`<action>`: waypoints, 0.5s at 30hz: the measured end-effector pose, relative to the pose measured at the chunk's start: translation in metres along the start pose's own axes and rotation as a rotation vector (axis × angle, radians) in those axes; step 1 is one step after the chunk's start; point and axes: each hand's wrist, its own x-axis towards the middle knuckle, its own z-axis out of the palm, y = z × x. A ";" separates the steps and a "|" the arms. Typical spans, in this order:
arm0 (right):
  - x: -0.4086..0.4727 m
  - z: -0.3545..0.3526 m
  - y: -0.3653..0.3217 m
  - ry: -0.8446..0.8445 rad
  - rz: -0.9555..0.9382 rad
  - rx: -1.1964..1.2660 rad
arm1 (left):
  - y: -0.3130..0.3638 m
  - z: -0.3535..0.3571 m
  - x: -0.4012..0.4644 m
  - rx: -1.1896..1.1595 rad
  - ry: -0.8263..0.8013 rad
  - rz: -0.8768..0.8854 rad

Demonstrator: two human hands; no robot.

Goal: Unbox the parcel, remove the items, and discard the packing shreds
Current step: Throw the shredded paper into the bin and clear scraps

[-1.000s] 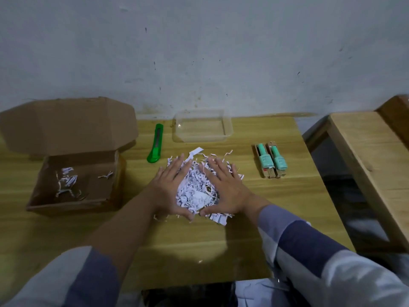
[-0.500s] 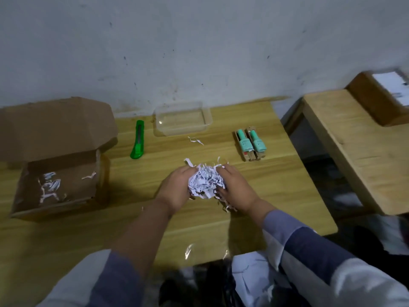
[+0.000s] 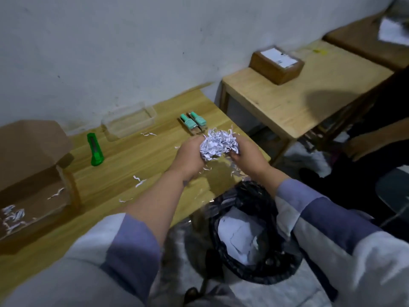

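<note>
Both forearms reach forward from rolled-up grey and purple sleeves, wrists angled inward so the palms face each other. The left hand (image 3: 188,155) and the right hand (image 3: 249,155) are cupped together around a crumpled wad of white packing shreds (image 3: 219,144), fingers curled in against it from either side. The wad is held in the air above the right end of the desk (image 3: 137,165), beyond a bin lined with a black bag (image 3: 254,238) that stands on the floor beside the desk's near edge. Crumpled white paper lies inside the bin.

The desk is pale yellowish wood with a lengthwise grain, pushed against a scuffed, marked white wall. Just behind the held wad lie two small mint-green items (image 3: 193,122) side by side, touching each other. Left of the wad, toward the wall, sits an empty clear plastic tray (image 3: 129,121), rectangular with rounded corners, and farther left a green utility knife (image 3: 95,149) lies flat. At the far left end stands the open brown cardboard box (image 3: 33,178), its lid flap raised, with a few thin shreds left on its floor. Several loose curly strips (image 3: 138,181) lie scattered on the wood left of the wad. Right of the wad, across a gap, is a second wooden table (image 3: 309,94) carrying a small closed brown parcel with a white label (image 3: 276,64).
</note>
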 end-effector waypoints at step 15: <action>-0.171 -0.005 0.157 0.021 0.538 0.144 | 0.068 0.208 -0.058 -0.266 -0.483 -0.203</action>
